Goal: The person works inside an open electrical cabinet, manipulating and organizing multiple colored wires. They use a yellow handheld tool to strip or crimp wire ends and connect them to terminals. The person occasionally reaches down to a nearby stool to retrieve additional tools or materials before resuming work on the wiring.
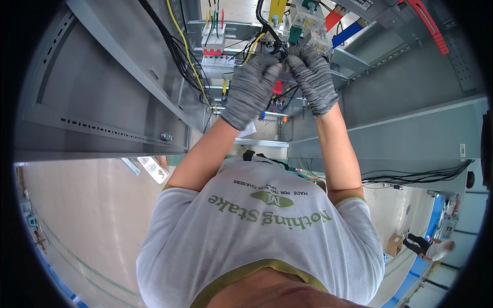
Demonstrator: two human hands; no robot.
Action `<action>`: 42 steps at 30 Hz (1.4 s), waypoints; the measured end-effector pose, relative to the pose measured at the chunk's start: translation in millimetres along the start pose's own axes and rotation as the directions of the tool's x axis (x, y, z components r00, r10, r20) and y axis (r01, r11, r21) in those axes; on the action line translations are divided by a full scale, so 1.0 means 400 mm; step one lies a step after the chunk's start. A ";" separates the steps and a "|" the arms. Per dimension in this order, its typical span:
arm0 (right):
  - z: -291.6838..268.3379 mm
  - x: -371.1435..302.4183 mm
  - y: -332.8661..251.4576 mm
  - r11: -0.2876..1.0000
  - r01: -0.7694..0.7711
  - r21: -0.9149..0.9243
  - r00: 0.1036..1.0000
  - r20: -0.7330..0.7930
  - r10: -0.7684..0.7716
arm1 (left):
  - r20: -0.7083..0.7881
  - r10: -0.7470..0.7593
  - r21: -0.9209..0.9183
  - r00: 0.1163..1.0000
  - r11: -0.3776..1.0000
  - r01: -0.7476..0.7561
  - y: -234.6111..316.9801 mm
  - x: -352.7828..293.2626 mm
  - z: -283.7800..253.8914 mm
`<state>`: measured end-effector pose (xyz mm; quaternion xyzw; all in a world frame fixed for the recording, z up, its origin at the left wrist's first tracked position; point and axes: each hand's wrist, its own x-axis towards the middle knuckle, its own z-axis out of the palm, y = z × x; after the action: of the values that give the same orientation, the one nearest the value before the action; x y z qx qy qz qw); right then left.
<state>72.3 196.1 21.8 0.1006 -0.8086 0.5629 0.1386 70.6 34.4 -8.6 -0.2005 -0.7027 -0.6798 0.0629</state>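
Note:
Both my hands wear grey striped knit gloves and reach up into a grey metal cabinet. My left hand [250,92] is closed, thumb and fingers curled in beside a black wire bundle [268,31]; what they pinch is hidden. Just across from it, my right hand [312,79] has its fingers bent round the lower end of that bundle, where the wires pass between the two hands. To the left of my hands sits a white circuit breaker with a red strip [213,53]. Yellow wires [253,47] run close by my left fingers.
Cabinet walls [102,97] flank me on both sides. Loose black cables [179,59] hang at left, and more black cables [421,175] spill out at right. A red handle [425,25] is at top right. Behind, a person [436,250] is near a cardboard box [395,245].

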 end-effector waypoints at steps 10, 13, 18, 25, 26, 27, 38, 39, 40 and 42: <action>0.042 -0.021 0.009 0.787 0.380 -0.487 0.885 -0.056 -0.462 | -0.010 -0.013 0.090 1.000 0.996 0.014 0.098 -0.031 0.027; 0.028 -0.010 -0.003 0.767 0.417 -0.488 0.874 -0.016 -0.486 | -0.019 0.352 0.556 0.936 0.781 -0.283 0.103 -0.019 0.049; 0.023 0.002 -0.004 0.833 0.299 -0.465 0.921 -0.088 -0.380 | -0.030 0.342 0.542 0.939 0.795 -0.273 0.134 0.011 0.011; -0.049 0.036 -0.018 0.901 -0.350 0.257 0.927 0.232 0.294 | 0.244 0.521 0.480 0.818 0.668 -0.568 0.029 0.094 -0.011; -0.044 0.028 -0.026 0.862 -0.334 0.382 0.939 0.213 0.270 | 0.304 0.521 0.486 0.798 0.636 -0.600 0.018 0.111 -0.017; -0.048 0.025 -0.013 0.810 -0.394 0.434 0.918 0.227 0.325 | 0.357 0.489 0.490 0.796 0.627 -0.605 0.018 0.123 -0.023; -0.089 -0.054 -0.001 0.910 -0.253 0.327 0.956 -0.059 0.287 | 0.696 0.199 0.664 0.690 0.186 -0.724 0.138 0.172 -0.004; -0.083 -0.057 0.003 0.936 -0.174 0.307 0.966 -0.132 0.223 | 0.719 0.238 0.647 0.653 0.112 -0.754 0.136 0.175 -0.002; -0.074 -0.061 0.009 0.956 -0.094 0.278 0.967 -0.203 0.154 | 0.742 0.277 0.627 0.611 0.036 -0.778 0.133 0.181 -0.001; -0.060 -0.069 -0.001 0.977 -0.050 0.209 0.950 -0.293 0.111 | 0.789 0.232 0.599 0.570 -0.078 -0.797 0.134 0.198 0.009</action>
<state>100.9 218.7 20.7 -0.0069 -0.7209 0.6548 0.2271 18.8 53.1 69.7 -0.5290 -0.7999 0.0685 0.2751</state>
